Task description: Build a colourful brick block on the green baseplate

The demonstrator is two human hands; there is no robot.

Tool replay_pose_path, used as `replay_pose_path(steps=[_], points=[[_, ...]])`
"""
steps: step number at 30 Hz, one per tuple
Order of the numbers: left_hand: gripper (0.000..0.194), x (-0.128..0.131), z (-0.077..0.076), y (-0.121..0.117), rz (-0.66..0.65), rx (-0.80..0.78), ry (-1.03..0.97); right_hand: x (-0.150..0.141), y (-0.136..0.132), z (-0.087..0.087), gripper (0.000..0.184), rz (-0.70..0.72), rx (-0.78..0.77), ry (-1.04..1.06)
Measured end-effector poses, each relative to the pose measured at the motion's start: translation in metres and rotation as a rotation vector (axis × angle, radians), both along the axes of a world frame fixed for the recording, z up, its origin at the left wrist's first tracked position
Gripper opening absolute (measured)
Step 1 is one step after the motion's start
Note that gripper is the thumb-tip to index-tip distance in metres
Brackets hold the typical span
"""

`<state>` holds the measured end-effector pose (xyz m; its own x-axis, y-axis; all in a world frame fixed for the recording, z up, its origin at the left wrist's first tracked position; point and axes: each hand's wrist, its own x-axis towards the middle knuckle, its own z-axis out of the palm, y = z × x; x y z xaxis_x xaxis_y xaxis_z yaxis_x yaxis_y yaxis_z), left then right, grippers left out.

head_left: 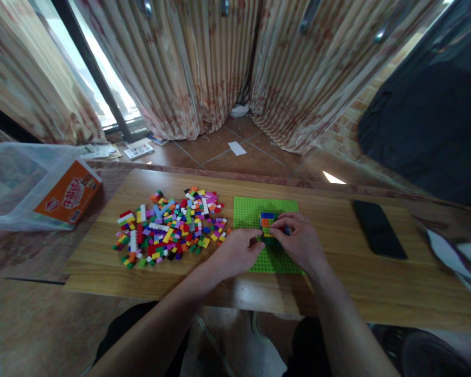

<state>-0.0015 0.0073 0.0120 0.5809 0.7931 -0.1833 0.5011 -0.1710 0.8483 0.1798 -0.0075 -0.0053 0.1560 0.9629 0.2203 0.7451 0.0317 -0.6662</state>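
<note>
A small block of coloured toy bricks point(266, 222), with blue, orange, red and lime rows on top, stands on a green studded baseplate point(245, 209). My left hand point(239, 251) is at its left side, fingers curled, the index fingertip against its edge and the thumb bent just below. From the right, my right hand point(298, 238) closes thumb and fingers round the block's right part, with dark blue showing between them. Whether a loose brick is in this pinch is hidden by the fingers.
A pile of loose toy bricks point(168, 225) spreads over the left of the wooden table point(220, 293). A dark phone point(379, 229) lies to the right. A clear plastic tub point(27, 178) with an orange label stands at the far left. Curtains point(204, 68) hang beyond.
</note>
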Motion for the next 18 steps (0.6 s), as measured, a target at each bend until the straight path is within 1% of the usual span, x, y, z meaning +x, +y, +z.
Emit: replay_pose_path(steps=[6,9,13,18], points=[[0.022,0.0030,-0.0026,-0.0031,-0.037,0.077,0.046,0.0003,0.0017,-0.0026,0.008,0.005,0.010,0.017],[0.023,0.0048,-0.0017,-0.0055,-0.033,0.116,0.095,0.0002,0.0028,-0.0025,0.009,0.024,0.011,0.016],[0.026,0.0052,0.0005,-0.0069,-0.047,0.118,0.140,0.0005,0.0032,-0.0026,0.009,0.025,0.025,0.013],[0.026,0.0044,0.0019,-0.0068,-0.034,0.119,0.115,0.0007,0.0018,-0.0014,0.009,0.032,0.025,0.005]])
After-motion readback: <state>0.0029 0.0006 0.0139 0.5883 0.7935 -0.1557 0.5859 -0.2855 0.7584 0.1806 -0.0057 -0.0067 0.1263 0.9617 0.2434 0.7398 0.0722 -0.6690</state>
